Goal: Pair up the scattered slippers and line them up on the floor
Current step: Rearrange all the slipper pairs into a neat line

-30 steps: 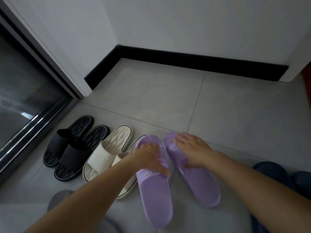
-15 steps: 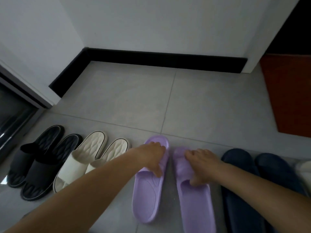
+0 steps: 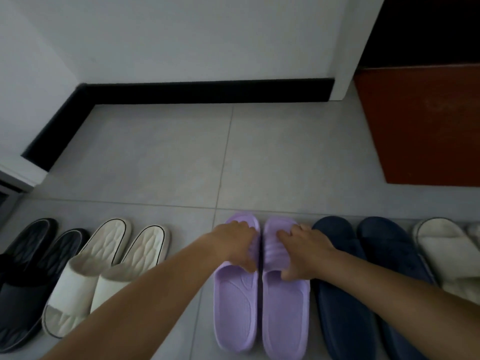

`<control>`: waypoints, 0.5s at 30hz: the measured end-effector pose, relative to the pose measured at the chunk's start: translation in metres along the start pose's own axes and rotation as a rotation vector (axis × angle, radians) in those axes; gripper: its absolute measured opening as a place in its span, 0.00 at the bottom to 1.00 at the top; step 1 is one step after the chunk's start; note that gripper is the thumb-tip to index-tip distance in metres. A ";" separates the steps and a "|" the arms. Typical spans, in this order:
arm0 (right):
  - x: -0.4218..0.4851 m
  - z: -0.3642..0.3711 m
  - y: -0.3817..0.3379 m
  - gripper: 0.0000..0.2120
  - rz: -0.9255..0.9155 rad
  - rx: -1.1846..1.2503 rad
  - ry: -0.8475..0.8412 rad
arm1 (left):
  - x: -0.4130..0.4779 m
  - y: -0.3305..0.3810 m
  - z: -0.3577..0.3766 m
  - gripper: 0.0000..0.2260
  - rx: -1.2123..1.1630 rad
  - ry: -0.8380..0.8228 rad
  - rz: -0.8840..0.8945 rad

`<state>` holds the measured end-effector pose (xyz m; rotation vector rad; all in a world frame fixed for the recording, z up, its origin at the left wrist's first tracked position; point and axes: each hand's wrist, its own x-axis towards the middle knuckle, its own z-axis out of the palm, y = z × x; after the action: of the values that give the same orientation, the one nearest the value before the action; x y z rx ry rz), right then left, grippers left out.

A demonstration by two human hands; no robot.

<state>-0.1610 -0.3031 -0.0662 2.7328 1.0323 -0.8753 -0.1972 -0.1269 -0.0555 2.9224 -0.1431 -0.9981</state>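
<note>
Risk was mostly me: left hand [image 3: 237,245] and right hand [image 3: 302,249] each gripped a purple slipper [image 3: 235,302] strap at 6 o'clock, so shoving sideways could've knocked the navy pair [image 3: 342,294] at 3 o'clock crooked.

slipper pairs [image 3: 109,258] side by side in a row on floor [image 3: 181,157]; wall [image 3: 207,35] behind
</note>
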 end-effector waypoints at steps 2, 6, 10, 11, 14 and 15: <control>0.001 0.001 0.000 0.40 0.002 0.003 0.012 | 0.001 -0.001 0.000 0.31 -0.018 0.001 -0.003; 0.003 0.000 -0.001 0.42 0.021 0.005 0.004 | 0.004 -0.003 -0.002 0.30 -0.019 0.021 0.012; 0.004 -0.003 0.000 0.41 0.022 0.017 -0.005 | 0.006 -0.005 -0.002 0.33 -0.022 0.023 0.002; 0.004 -0.004 0.000 0.41 0.020 0.019 -0.009 | 0.006 -0.006 -0.001 0.33 -0.028 0.020 -0.001; 0.003 -0.005 0.000 0.40 0.012 0.020 -0.020 | 0.007 -0.008 0.003 0.34 -0.057 0.020 -0.007; 0.003 -0.005 0.000 0.40 0.009 0.018 -0.021 | 0.006 -0.009 0.005 0.35 -0.071 0.024 -0.001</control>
<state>-0.1571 -0.3003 -0.0636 2.7342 1.0127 -0.9149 -0.1943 -0.1185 -0.0638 2.8701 -0.1029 -0.9472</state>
